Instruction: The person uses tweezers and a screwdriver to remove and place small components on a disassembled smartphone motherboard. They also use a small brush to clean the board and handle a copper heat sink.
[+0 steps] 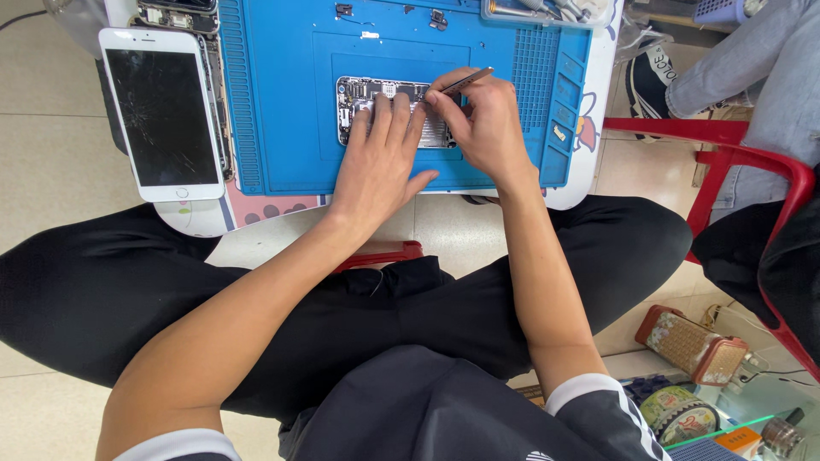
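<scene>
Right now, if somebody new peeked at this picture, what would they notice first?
Probably the big blue work mat on the small table, with an opened phone lying in its middle, insides showing. The left hand presses down on that phone while the right hand pinches thin metal tweezers over it. Left of the mat lies a white phone screen with cracked glass.

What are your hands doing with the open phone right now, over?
Left hand flat on the opened phone, pinning it to the blue mat. Right hand pinching tweezers over it. Cracked white phone off to the side, nothing blocking.
</scene>
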